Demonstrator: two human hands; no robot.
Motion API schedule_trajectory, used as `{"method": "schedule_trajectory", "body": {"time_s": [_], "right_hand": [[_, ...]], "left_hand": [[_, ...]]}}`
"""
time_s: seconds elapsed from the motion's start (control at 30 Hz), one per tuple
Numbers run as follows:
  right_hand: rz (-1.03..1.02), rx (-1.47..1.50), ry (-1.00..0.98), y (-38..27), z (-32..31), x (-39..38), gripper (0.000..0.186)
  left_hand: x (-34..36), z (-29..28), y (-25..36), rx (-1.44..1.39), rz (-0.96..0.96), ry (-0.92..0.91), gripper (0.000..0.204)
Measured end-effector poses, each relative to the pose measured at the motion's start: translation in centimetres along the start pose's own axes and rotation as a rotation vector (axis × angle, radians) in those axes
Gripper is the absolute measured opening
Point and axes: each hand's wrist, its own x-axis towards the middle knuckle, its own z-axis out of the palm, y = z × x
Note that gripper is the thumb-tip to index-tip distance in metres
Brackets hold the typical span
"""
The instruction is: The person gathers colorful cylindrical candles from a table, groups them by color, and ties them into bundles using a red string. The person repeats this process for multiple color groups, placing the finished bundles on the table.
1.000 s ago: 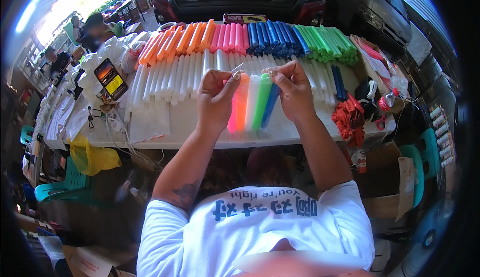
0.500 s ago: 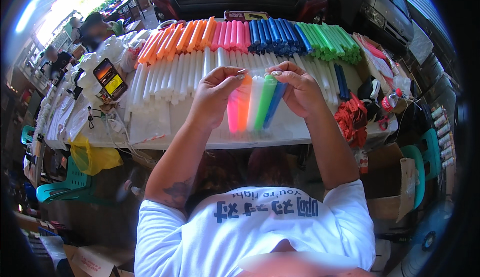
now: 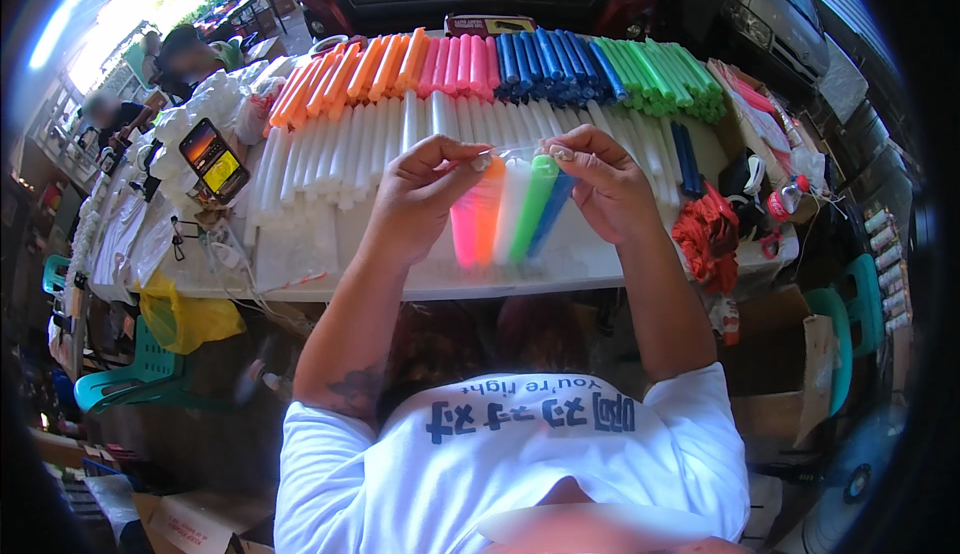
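Between both hands hangs a clear plastic bag (image 3: 518,151) holding a row of candles: pink (image 3: 464,232), orange (image 3: 486,224), white (image 3: 511,212), green (image 3: 533,209) and blue (image 3: 552,216). My left hand (image 3: 422,194) pinches the bag's upper left corner between thumb and fingers. At the upper right corner, my right hand (image 3: 605,186) grips it the same way, fingers closed. The bag is stretched across at the top, above the table's front edge, and the candles hang slightly fanned inside it. Behind the hands lies a pile of white candles (image 3: 345,154), partly hidden by them.
Farther back on the white table (image 3: 380,264) lie heaps of orange (image 3: 350,76), pink (image 3: 460,64), blue (image 3: 560,66) and green candles (image 3: 660,76). A phone (image 3: 216,161) leans at left. Red plastic (image 3: 706,239) and a bottle (image 3: 785,199) are at right. A yellow bag (image 3: 185,314) hangs over the front edge.
The hands still pinch the bag; both have shifted very slightly, the left one a little to the left. The candles hang almost as before.
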Motion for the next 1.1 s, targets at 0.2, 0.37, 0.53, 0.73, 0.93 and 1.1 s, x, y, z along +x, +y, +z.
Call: {"method": "schedule_trajectory", "body": {"time_s": [0.2, 0.37, 0.53, 0.73, 0.93, 1.1], "right_hand": [[-0.088, -0.229, -0.019, 0.0, -0.5, -0.1, 0.009], [-0.14, -0.478, 0.037, 0.0, -0.1, -0.3, 0.008], [-0.487, -0.901, 0.013, -0.3, 0.2, -0.4, 0.01], [-0.645, -1.139, 0.039, -0.3, 0.1, -1.1, 0.011], [-0.737, -1.231, 0.031, -0.4, 0.2, -1.4, 0.015], [-0.988, -1.365, 0.134, -0.4, 1.2, -1.5, 0.015]], "left_hand": [[0.1, -0.6, -0.2, 0.339, 0.017, 0.043, 0.013], [-0.1, -0.3, -0.4, 0.888, 0.546, 0.052, 0.014], [-0.2, 0.2, 0.2, 1.223, 0.843, 0.014, 0.016], [-1.7, 0.8, 0.3, 1.596, 0.869, -0.001, 0.03], [-2.4, 2.7, -1.0, 1.765, 0.744, 0.091, 0.062], [-2.0, 2.4, -2.0, 1.728, 0.811, 0.113, 0.052]]}}
